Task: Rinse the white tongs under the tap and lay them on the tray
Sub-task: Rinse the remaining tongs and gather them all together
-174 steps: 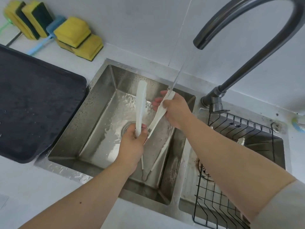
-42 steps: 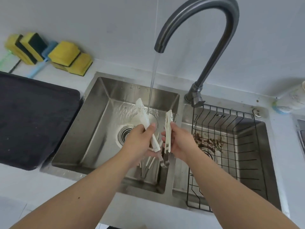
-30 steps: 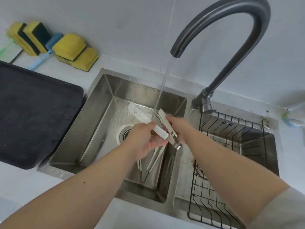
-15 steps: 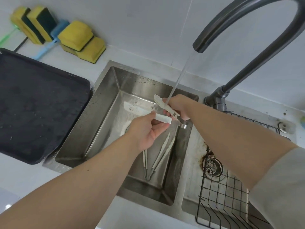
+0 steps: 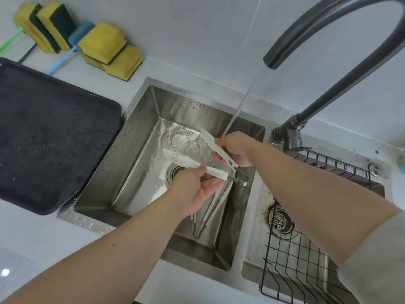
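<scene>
The white tongs [image 5: 215, 171] hang spread over the left sink basin [image 5: 140, 154], metal hinge pointing right, tips pointing left. My left hand [image 5: 195, 191] pinches the lower arm near the hinge. My right hand [image 5: 235, 149] grips the upper arm. Water runs from the dark curved tap [image 5: 328, 29] and lands by my right hand's fingers on the upper arm. The dark tray [image 5: 50, 132] lies on the counter left of the sink.
More white tongs [image 5: 210, 211] lie on the basin floor under my hands. A black wire rack [image 5: 306, 260] sits in the right basin. Yellow sponges [image 5: 105, 47] and a blue brush [image 5: 65, 55] line the wall behind the tray.
The tongs have turned from upright to nearly level, tips now pointing left, and the arms have spread wider under the stream. Both hands keep their hold.
</scene>
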